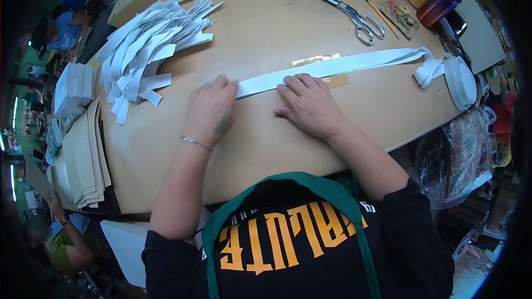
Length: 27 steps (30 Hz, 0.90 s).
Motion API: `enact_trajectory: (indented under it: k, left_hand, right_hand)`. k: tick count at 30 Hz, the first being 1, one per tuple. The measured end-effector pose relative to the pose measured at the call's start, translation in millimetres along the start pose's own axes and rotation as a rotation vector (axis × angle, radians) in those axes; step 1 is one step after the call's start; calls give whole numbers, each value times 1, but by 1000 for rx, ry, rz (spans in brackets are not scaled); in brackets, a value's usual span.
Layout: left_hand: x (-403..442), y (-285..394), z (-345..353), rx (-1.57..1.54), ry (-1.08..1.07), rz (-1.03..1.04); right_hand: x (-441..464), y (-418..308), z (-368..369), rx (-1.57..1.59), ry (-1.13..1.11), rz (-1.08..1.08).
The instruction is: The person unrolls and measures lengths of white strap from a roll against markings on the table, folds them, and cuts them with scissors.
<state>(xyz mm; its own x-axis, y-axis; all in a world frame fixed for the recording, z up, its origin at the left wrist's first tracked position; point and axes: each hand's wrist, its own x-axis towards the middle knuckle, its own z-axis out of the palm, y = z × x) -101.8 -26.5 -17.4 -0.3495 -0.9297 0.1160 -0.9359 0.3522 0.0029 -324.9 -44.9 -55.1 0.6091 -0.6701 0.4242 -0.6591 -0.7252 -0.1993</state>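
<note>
A long white elastic strip [354,62] stretches across the table to a roll [460,83] at the right edge, with a loose fold beside the roll. My left hand [212,109] is closed around the strip's left end, its fingertips slightly blurred. Further right, my right hand [310,104] rests on the table with its fingertips on the strip's lower edge and its thumb apart. Under the strip, pieces of shiny brown tape [335,81] stick to the tabletop. A heap of cut white strips [147,44] lies to the upper left of my left hand.
Metal scissors [349,12] lie open at the back, near a yellow pencil [379,15]. A purple-red bottle [439,4] stands at the far right. Stacked sheets [88,158] and a cardboard box [133,1] line the left side. Other people sit beyond the left edge.
</note>
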Motion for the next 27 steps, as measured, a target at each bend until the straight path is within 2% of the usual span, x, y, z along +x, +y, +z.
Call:
enact_trajectory:
  k: [2, 5, 8, 13, 16, 18, 20, 22, 27]
  left_hand:
    - [24, 16, 12, -179, 247, 32]
    - [52, 45, 27, -83, 204, -86]
    - [66, 48, 38, -117, 28, -207]
    - [65, 44, 48, -152, -90, -255]
    - [66, 45, 45, -161, -90, -256]
    - [64, 45, 47, -151, -79, -256]
    - [62, 44, 49, -154, -64, -253]
    - [63, 44, 49, -156, -56, -250]
    - [63, 44, 50, -169, -43, -252]
  right_hand:
    - [1, 0, -1, -4, -23, 1]
    - [0, 0, 1, 4, -47, 3]
    - [0, 2, 0, -5, -22, -3]
    - [0, 3, -10, 92, -72, 48]
    - [4, 50, -23, 326, 11, 129]
    - [17, 107, -43, 154, 137, 313]
    - [19, 166, -51, -135, 106, 484]
    - [24, 189, -55, -211, -130, 677]
    - [37, 215, -62, -185, -315, 709]
